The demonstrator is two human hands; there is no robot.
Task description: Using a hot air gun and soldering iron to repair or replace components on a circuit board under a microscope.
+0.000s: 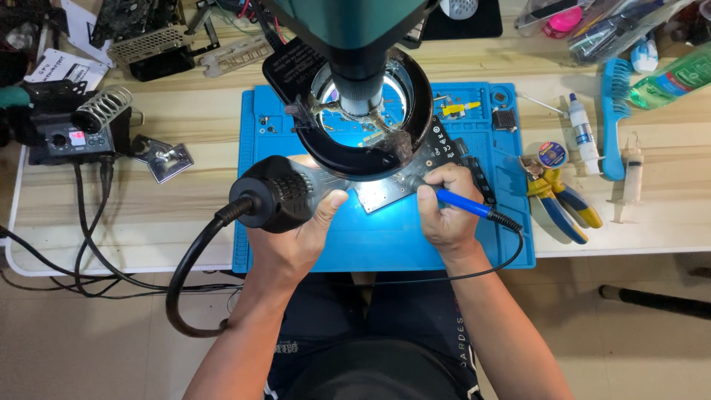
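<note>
Two tools are held over a circuit board (400, 178) on a blue work mat (385, 237), beneath the ring light (370, 111) of a bench microscope. The left hand (292, 237) is wrapped tightly around the black barrel of a hot-air wand (278, 194), its hose (185, 274) looping down off the bench (185, 126). The right hand (444, 207) is closed pen-fashion on a blue-handled soldering iron (463, 204).

The wand's long axis is seen to run roughly left to right, nozzle end toward the board — the nozzle itself is hidden behind the fingers and the light. The iron is angled from lower right to upper left, its tip lost under the ring; its cord trails off to the right.

The step is judged best done with both wrists braced on the mat, the air kept square to the joint and the iron brought in lightly, so that neighbouring parts are not disturbed. A soldering station (70, 137), pliers (559, 200) and a syringe (631, 174) are seen lying well apart from the work.
</note>
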